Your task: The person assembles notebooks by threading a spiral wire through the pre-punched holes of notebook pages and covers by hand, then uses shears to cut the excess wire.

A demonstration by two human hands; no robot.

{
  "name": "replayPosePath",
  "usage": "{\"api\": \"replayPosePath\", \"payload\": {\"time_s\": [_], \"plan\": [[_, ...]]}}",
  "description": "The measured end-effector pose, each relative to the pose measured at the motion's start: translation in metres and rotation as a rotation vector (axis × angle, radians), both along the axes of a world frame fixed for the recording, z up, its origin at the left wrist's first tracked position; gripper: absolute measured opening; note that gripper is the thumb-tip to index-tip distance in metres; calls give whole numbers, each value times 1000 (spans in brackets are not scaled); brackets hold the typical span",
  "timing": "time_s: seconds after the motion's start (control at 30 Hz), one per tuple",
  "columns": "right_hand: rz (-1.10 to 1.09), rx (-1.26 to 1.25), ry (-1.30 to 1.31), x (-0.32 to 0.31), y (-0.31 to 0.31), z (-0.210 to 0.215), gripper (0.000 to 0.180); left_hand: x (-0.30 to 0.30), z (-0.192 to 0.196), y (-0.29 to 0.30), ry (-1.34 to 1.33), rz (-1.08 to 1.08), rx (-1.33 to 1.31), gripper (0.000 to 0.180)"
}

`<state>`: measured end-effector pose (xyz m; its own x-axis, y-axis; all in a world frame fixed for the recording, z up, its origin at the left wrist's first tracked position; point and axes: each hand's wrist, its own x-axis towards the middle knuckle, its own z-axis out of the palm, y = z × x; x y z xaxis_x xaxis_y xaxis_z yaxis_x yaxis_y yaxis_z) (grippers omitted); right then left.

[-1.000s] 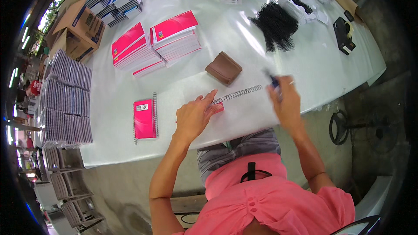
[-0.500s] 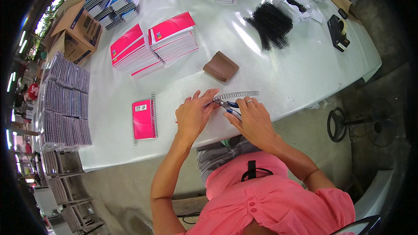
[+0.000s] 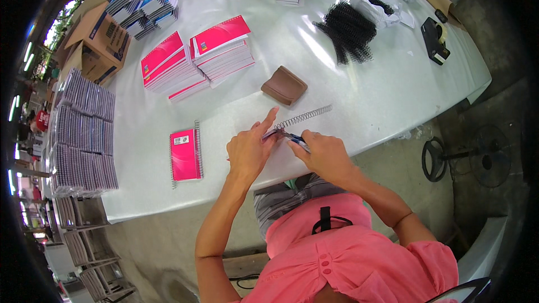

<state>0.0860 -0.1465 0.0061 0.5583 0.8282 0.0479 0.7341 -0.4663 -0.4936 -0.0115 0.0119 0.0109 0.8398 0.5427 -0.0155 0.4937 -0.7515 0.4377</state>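
Note:
My left hand (image 3: 247, 150) is closed on a thin pink-edged notebook (image 3: 271, 134), mostly hidden beneath the fingers; its index finger points up and away. A dark wire spiral coil (image 3: 306, 116) sticks out from the notebook's edge toward the upper right. In my right hand (image 3: 327, 156) are blue-handled pliers (image 3: 298, 141), their jaws at the coil where it meets the notebook. Whether the jaws are closed on the wire I cannot tell. Left of my hands lies a pink spiral notebook (image 3: 185, 156), with coil ends jutting past its edges.
Beyond my hands lies a brown curved block (image 3: 284, 85). Stacks of pink booklets (image 3: 222, 39) stand farther back, black coils (image 3: 351, 31) and a tape dispenser (image 3: 435, 41) to the right. Wrapped notebooks (image 3: 84, 134) and a cardboard box (image 3: 101, 39) are at left.
The pliers have turned and their handles now sit closer together in my right hand. The coil's free end has swung up and away, and my left index finger has lifted.

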Motion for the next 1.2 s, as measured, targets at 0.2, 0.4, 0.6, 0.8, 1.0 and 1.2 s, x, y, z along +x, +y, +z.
{"api": "replayPosePath", "payload": {"time_s": [0.2, 0.4, 0.6, 0.8, 1.0, 1.2], "plan": [[-249, 96, -246, 94, -8, 7, 46, -3, 7, 4, -6, -186, -29, 46], [257, -237, -303, 175, 9, -1, 71, -12, -10, 7, -123, -358, 167, 59], [846, -251, -341, 193, 123, -1, 70, -18, -9, 9, -87, -298, 384, 82], [975, -373, 799, 184, 114, 20, 58, -28, -13, 14, -40, -120, 325, 99], [1013, -342, 798, 176, 101, -7, 56, -19, -10, 16, -74, -132, 288, 100], [1062, -231, 807, 167, 106, -10, 60, -20, -6, 18, -17, -105, 224, 97]]}}
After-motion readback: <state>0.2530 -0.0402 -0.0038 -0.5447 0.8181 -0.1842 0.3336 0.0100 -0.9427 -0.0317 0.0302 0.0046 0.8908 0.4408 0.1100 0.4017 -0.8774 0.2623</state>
